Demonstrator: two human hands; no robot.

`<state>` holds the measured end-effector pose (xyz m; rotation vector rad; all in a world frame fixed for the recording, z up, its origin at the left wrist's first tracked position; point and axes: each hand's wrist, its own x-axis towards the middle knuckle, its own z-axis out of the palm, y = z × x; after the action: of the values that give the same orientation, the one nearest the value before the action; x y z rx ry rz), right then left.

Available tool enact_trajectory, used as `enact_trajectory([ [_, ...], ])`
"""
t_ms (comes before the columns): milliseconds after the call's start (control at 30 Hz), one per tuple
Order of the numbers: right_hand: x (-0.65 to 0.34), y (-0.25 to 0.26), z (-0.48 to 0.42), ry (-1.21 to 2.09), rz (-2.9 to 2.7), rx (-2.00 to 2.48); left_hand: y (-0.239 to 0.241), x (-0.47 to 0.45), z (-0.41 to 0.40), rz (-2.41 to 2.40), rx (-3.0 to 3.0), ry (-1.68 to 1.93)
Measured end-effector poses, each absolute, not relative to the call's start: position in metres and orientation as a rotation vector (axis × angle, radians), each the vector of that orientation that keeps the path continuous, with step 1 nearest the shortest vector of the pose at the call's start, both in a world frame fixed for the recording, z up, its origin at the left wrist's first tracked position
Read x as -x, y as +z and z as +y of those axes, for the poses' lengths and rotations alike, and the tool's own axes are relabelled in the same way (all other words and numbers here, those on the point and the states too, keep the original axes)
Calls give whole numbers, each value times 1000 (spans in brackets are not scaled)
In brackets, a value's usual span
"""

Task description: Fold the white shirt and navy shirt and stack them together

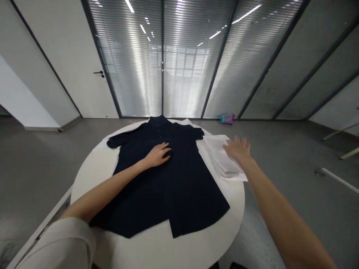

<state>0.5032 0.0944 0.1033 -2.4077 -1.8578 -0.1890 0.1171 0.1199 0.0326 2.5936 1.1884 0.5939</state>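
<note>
A dark navy short-sleeved shirt (179, 183) lies spread out on the round white table (196, 250), its collar at the far side and its hem toward me. My left hand (158, 154) rests on the chest of the shirt with its fingers stretched out. At the table's right edge lies a flat stack of white sheets (221, 157), paper or thin cloth, I cannot tell which. My right hand (238, 147) is over the right side of this stack, fingers spread and slightly blurred. Whether it touches the stack is unclear. White material shows under parts of the shirt.
On the floor by the glass partition (182, 86) lies a blue and pink basket-like container (227, 118). A white door (84, 67) with a black handle stands at the left. Pale furniture legs (339, 183) show at the right.
</note>
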Motion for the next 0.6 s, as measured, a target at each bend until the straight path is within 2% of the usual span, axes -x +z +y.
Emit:
enact_trajectory([
  [100, -443, 118, 92, -408, -1983, 2066, 29, -41, 114, 1481, -2523, 521],
  [233, -363, 100, 100, -126, -2363, 1687, 23, 7, 95, 1681, -2444, 447],
  [367, -325, 55, 112, 95, -2556, 1647, 15, 17, 77, 1686, -2425, 402],
  [600, -325, 12, 107, 25, -2564, 1610, 6, 17, 74, 1646, -2338, 477],
])
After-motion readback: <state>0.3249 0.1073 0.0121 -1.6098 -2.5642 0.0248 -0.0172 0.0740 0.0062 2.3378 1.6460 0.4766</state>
